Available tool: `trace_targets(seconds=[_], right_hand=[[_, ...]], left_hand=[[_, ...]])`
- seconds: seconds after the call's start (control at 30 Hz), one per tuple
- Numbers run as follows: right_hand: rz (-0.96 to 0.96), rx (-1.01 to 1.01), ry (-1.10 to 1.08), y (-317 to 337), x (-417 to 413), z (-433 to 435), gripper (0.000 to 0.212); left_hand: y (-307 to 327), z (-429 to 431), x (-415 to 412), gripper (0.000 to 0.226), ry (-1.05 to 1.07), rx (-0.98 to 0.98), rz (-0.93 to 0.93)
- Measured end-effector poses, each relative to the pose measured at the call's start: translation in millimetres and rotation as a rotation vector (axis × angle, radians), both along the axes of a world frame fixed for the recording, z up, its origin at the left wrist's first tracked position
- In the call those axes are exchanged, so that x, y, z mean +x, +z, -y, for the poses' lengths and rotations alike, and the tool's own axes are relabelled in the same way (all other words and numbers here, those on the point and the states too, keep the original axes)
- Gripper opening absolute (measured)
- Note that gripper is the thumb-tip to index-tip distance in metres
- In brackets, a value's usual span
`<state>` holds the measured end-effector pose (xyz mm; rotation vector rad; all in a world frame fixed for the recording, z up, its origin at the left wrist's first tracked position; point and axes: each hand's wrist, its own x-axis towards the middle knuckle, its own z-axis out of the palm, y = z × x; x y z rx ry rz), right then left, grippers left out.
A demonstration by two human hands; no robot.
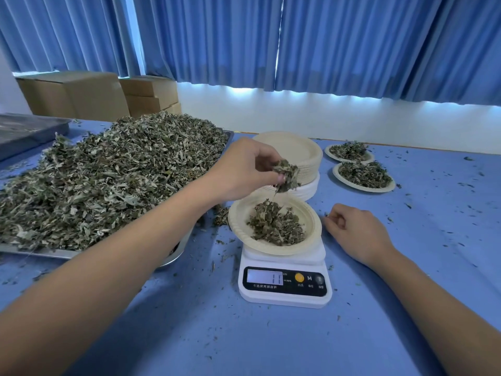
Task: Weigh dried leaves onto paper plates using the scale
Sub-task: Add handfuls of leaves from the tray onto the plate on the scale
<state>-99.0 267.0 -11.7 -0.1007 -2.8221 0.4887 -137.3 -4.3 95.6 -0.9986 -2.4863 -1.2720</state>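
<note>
A metal tray (40, 253) heaped with dried green leaves (108, 172) fills the left edge of the blue worktop (244, 335); stacked cream paper plates (298, 153) stand behind the white digital scale (284, 291). The left hand (241, 169) pinches a leaf tuft (286, 175) above the scale's part-filled paper plate (235, 221); the right hand (357, 234) rests loosely curled, empty, beside it.

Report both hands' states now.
Left hand: pinching a clump of dried leaves over the plate.
Right hand: loosely curled, empty, resting on the table.
</note>
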Motion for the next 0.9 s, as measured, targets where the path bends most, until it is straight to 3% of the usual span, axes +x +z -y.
trace_targets(seconds=[0.17,0.4,0.57,0.7,0.8,0.9], right_hand=[[0.005,-0.002,0.003,0.7,1.7,0.2,0.029],[0.007,-0.002,0.0,0.4,0.7,-0.1,0.029],[-0.005,-0.006,0.006,0.0,-0.1,0.5,0.029],[-0.008,-0.007,-0.003,-0.5,0.3,0.2,0.028],[-0.008,-0.009,-0.005,0.1,0.4,1.0,0.029],[-0.012,-0.007,0.001,0.6,1.5,1.0,0.03]], left_hand=[[-8.7,6.2,-3.3,0.026,0.099,-0.094,0.048],[6.3,42.3,-18.2,0.007,0.241,-0.135,-0.025],[15.9,75.0,-35.0,0.006,0.544,-0.352,-0.18],[8.3,96.3,-45.0,0.003,0.807,-0.658,-0.213],[-15.3,101.6,-46.3,0.007,0.775,-0.95,-0.109],[-24.1,103.8,-47.5,0.012,0.685,-1.059,-0.026]])
